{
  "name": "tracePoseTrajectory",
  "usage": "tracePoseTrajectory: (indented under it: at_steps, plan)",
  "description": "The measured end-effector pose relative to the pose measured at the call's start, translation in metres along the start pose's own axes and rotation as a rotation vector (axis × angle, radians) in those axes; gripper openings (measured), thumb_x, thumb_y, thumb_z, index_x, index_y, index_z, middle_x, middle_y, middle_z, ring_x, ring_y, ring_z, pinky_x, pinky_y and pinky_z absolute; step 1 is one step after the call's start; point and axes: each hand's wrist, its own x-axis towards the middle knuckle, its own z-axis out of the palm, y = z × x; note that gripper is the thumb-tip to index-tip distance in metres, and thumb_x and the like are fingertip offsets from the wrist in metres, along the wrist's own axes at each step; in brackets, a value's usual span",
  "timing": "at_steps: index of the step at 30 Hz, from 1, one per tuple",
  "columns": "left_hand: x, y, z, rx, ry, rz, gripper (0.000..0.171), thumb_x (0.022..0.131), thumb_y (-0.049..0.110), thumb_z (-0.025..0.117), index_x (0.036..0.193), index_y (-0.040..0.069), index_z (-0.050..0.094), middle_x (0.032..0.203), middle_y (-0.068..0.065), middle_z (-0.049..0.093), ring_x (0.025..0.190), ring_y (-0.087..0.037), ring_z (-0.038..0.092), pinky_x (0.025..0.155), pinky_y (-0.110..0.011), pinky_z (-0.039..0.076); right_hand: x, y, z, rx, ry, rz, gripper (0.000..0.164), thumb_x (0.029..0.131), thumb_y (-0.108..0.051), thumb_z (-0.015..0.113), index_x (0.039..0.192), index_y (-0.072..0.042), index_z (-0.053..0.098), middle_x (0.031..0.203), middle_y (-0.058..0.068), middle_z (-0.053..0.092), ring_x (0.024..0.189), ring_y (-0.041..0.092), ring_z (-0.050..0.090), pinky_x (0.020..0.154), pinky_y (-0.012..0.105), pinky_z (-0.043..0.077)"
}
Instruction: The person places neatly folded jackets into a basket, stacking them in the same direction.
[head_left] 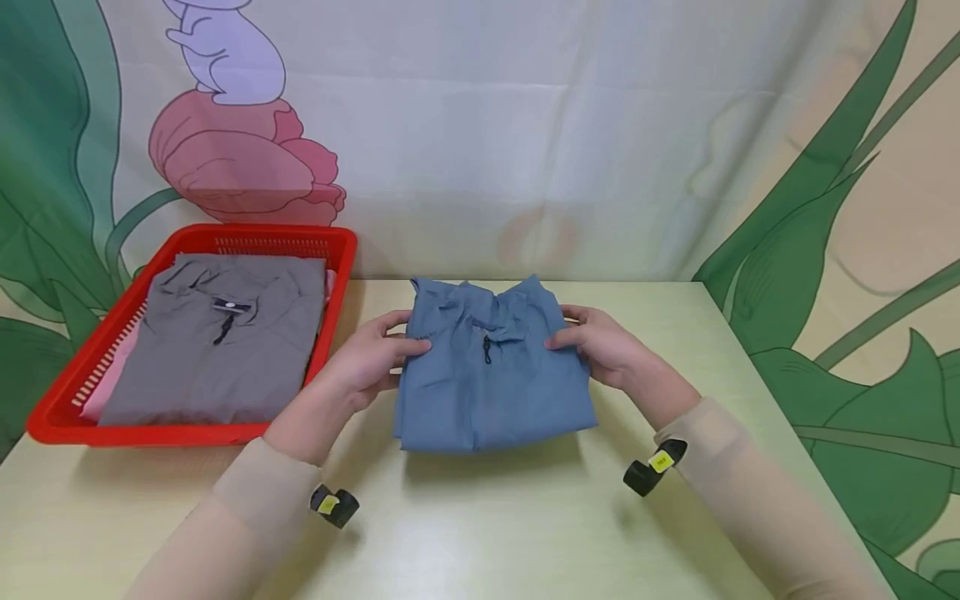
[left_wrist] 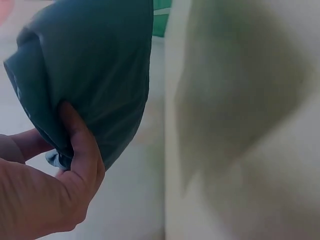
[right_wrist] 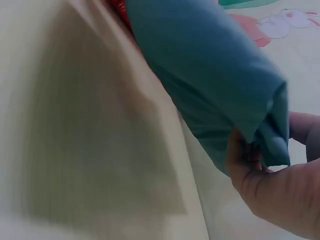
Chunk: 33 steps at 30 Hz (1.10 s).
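A folded blue jacket [head_left: 480, 392] with a gathered collar and a small black zip pull is held up over the table, its shadow falling below it. On its left side my left hand [head_left: 372, 358] grips the edge, thumb on the front and fingers behind. My right hand [head_left: 603, 346] pinches the opposite edge the same way. In the left wrist view, the thumb presses on the jacket [left_wrist: 100, 70] near a lower corner. The right wrist view shows the other end of the jacket [right_wrist: 210, 65] between thumb and fingers.
A red plastic basket [head_left: 341, 275] stands at the left of the table [head_left: 510, 533]. Inside it lies a folded grey garment [head_left: 232, 358] on top of something pink [head_left: 112, 375]. A printed curtain [head_left: 465, 150] hangs behind the table's back edge.
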Motion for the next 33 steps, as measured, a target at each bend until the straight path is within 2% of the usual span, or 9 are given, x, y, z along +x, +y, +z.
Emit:
tracePoseTrajectory:
  at_steps: [4,7,10,15,20,24,27,29,33]
  plan:
    - [-0.007,0.014,-0.014,0.013,-0.011,0.021,0.065,0.102,0.012,0.061,0.160,0.010,0.031,0.137,-0.018,0.053,0.115,-0.029,0.059,0.100,-0.045,0.051,-0.001,-0.006,0.003,0.058,-0.049,-0.022,0.084,0.093,0.008,0.054,0.163,-0.003,0.010,0.159,0.019,0.034,0.139,0.031,0.044,0.108,0.040,0.046]
    - [-0.011,0.022,-0.025,0.035,-0.002,0.033,0.066,0.102,0.013,0.062,0.161,0.011,0.031,0.136,-0.016,0.055,0.112,-0.026,0.061,0.095,-0.039,0.054,0.001,-0.010,0.008,0.087,-0.052,-0.047,0.084,0.092,0.011,0.055,0.163,-0.005,0.013,0.155,0.017,0.038,0.132,0.028,0.050,0.100,0.035,0.051]
    - [-0.014,0.026,-0.036,0.056,0.002,0.058,0.067,0.103,0.012,0.061,0.161,0.011,0.030,0.132,-0.014,0.057,0.103,-0.020,0.065,0.090,-0.034,0.056,0.003,-0.015,0.017,0.104,-0.046,-0.062,0.085,0.091,0.013,0.056,0.163,-0.007,0.015,0.152,0.017,0.042,0.128,0.027,0.053,0.098,0.034,0.052]
    - [-0.020,0.033,-0.058,0.089,0.021,0.077,0.070,0.103,0.014,0.061,0.163,0.010,0.025,0.128,-0.008,0.058,0.093,-0.013,0.068,0.087,-0.031,0.058,0.010,-0.028,0.035,0.122,-0.073,-0.088,0.090,0.089,0.017,0.054,0.164,-0.008,0.012,0.155,0.017,0.040,0.136,0.029,0.047,0.108,0.039,0.046]
    - [-0.025,0.038,-0.087,0.127,0.048,0.104,0.069,0.103,0.018,0.062,0.163,0.011,0.028,0.126,0.000,0.061,0.100,-0.013,0.068,0.087,-0.030,0.058,0.021,-0.042,0.055,0.120,-0.127,-0.119,0.093,0.087,0.020,0.053,0.164,-0.007,0.009,0.158,0.018,0.036,0.142,0.031,0.041,0.115,0.045,0.037]
    - [-0.030,0.041,-0.112,0.160,0.088,0.109,0.070,0.103,0.022,0.064,0.163,0.013,0.030,0.126,0.004,0.061,0.102,-0.012,0.067,0.086,-0.029,0.058,0.033,-0.053,0.076,0.110,-0.142,-0.124,0.093,0.087,0.021,0.054,0.164,-0.007,0.011,0.159,0.016,0.035,0.143,0.031,0.039,0.116,0.049,0.035]
    - [-0.033,0.043,-0.131,0.229,0.124,0.090,0.072,0.103,0.026,0.064,0.164,0.015,0.027,0.135,-0.001,0.056,0.103,-0.011,0.065,0.085,-0.027,0.058,0.044,-0.060,0.096,0.091,-0.128,-0.126,0.091,0.087,0.021,0.056,0.164,-0.007,0.015,0.158,0.016,0.037,0.142,0.030,0.041,0.114,0.050,0.037]
    - [-0.034,0.043,-0.146,0.302,0.145,0.073,0.074,0.104,0.029,0.062,0.165,0.015,0.023,0.146,-0.007,0.048,0.107,-0.012,0.060,0.085,-0.025,0.057,0.052,-0.065,0.110,0.067,-0.119,-0.123,0.090,0.087,0.020,0.056,0.163,-0.006,0.018,0.157,0.016,0.039,0.140,0.029,0.043,0.113,0.050,0.038]
    - [-0.038,0.044,-0.172,0.429,0.176,0.028,0.079,0.105,0.033,0.059,0.166,0.013,0.013,0.161,-0.018,0.029,0.126,-0.024,0.045,0.092,-0.031,0.054,0.068,-0.069,0.136,0.021,-0.117,-0.117,0.086,0.088,0.020,0.056,0.162,-0.005,0.021,0.154,0.016,0.042,0.138,0.029,0.045,0.111,0.049,0.042]
